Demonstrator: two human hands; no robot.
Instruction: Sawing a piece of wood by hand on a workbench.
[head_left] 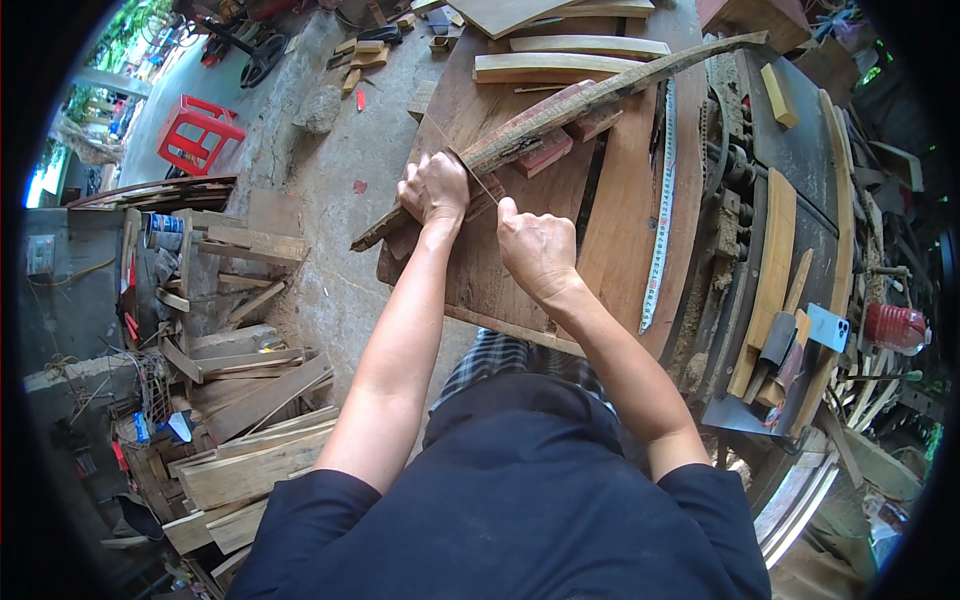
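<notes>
A: How do the hands sit?
B: The left hand (433, 187) is curled shut over the near end of a long rough wooden slat (560, 110). The right hand (535, 250) is fisted just beside it, pinching a thin pencil-like stick (470, 172).
A: And the slat?
B: It lies on the wooden workbench (620, 220), its long axis running from near left to far right.

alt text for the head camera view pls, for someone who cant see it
Seen from above, a person's left hand presses a long rough wooden plank onto a wooden workbench while the right hand holds a thin stick-like tool against it. A measuring tape lies on the bench; scrap wood is piled at left.
</notes>
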